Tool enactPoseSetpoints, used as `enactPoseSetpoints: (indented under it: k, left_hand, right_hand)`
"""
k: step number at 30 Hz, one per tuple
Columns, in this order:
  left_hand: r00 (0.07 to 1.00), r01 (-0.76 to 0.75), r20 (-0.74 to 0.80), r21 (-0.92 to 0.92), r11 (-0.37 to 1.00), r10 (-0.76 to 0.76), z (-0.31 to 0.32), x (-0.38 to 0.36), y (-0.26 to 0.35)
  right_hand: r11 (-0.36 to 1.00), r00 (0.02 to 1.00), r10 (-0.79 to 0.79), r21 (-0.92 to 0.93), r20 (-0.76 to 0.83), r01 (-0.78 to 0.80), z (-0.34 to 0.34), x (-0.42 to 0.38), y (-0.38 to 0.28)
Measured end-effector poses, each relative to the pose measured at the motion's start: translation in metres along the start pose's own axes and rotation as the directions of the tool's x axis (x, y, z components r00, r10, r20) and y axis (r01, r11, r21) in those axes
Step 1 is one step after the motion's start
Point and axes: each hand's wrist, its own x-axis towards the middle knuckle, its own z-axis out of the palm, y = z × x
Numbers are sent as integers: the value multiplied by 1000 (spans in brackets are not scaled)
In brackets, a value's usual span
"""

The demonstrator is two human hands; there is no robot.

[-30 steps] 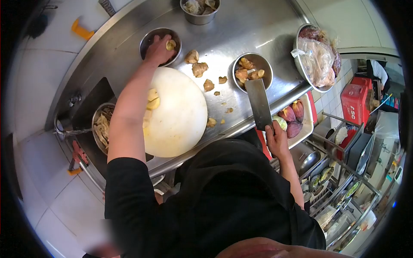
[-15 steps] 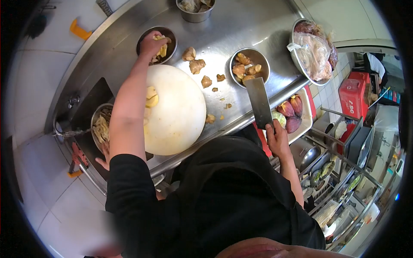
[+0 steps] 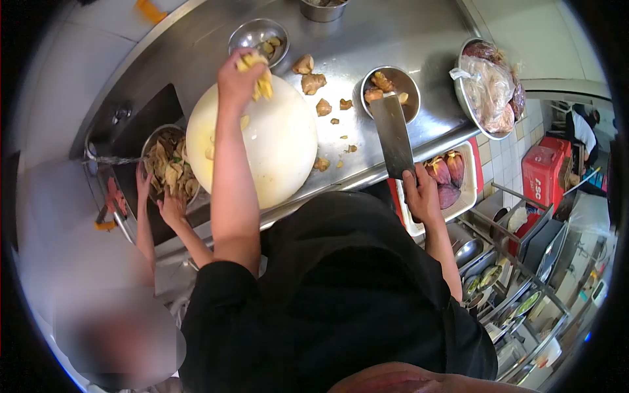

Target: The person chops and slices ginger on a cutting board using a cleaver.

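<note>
My left hand [image 3: 237, 84] is closed around several pale-yellow peeled ginger pieces [image 3: 262, 82], held above the far edge of a round white chopping board [image 3: 282, 150]. Just beyond it stands a steel bowl [image 3: 244, 38] with a few ginger pieces inside. Some yellow ginger also lies on the board, partly hidden by my left forearm. My right hand [image 3: 422, 193] grips the handle of a cleaver [image 3: 394, 134]. Its broad blade points away from me, with the tip overlapping the rim of a steel bowl [image 3: 411, 85] of unpeeled ginger.
Loose ginger knobs [image 3: 313, 83] and scraps lie on the steel counter [image 3: 367, 39]. Another person's hands [image 3: 171, 208] work in a bowl of pale sliced food [image 3: 171, 164] in the left sink. A bowl of bagged food [image 3: 485, 85] and a tub of purple, bud-shaped produce [image 3: 452, 177] are at right.
My left hand has lifted out of the steel bowl with ginger pieces and come back over the board. The cleaver stays in my right hand. The view has shifted somewhat.
</note>
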Motion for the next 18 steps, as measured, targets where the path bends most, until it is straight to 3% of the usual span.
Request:
enactPoseSetpoints:
  k: [1,6,9,13,14,16,18]
  left_hand:
    - [1000,24,4,162,986,-25,0,-27,1]
    - [981,178,-10,438,881,-194,-1,-128,-30]
    - [977,211,-113,574,791,-178,1,-163,-47]
    - [986,101,-168,682,724,21,2,-184,-63]
    - [987,98,-163,681,725,19,0,-187,-62]
    - [995,46,-89,807,589,44,-7,-190,-56]
    - [999,11,-35,761,648,23,-21,-187,-60]
  right_hand:
    - [999,999,-27,-16,18,27,0,1,3]
    - [996,991,-80,-28,105,84,-2,3,0]
    - [989,983,-119,-67,143,130,2,4,7]
    - [991,971,-85,-86,223,107,13,6,9]
    - [986,963,-123,-83,238,146,15,5,4]
    - [973,948,-180,-91,262,210,19,4,-2]
    - [969,941,-193,-97,278,227,23,4,-5]
